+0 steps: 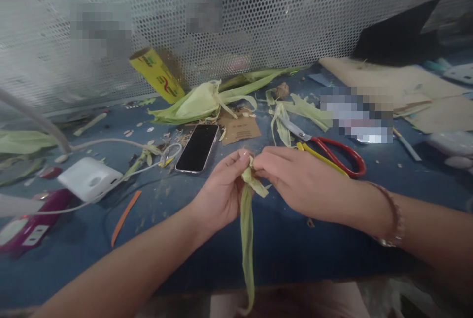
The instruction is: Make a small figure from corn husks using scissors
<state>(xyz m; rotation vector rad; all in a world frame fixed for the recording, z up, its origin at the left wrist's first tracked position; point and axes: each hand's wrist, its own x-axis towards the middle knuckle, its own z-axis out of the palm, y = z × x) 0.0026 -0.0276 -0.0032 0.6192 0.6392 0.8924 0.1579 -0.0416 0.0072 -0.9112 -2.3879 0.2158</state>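
Observation:
Between my two hands is a strip of green corn husk (pixel 247 229), knotted or folded at its top, with a long tail hanging down past the table's front edge. My left hand (pixel 225 185) is closed on it, thumb and fingers pinching near the top. From the other side my right hand (pixel 291 175) also pinches the husk, its fingertips bent and partly hidden. Just beyond my right hand lie scissors with red handles (pixel 342 155), blades pointing away to the left, and a yellow-handled tool (pixel 325 160) partly covered by that hand.
A phone (pixel 197 148) lies left of centre, with a white charger (pixel 89 180) and its cable further left. Behind are corn husks (pixel 195 103), a yellow tube (pixel 157 75) and a cardboard piece (pixel 240 128). Brown paper (pixel 391 79) lies at right, before a perforated metal panel (pixel 258 22).

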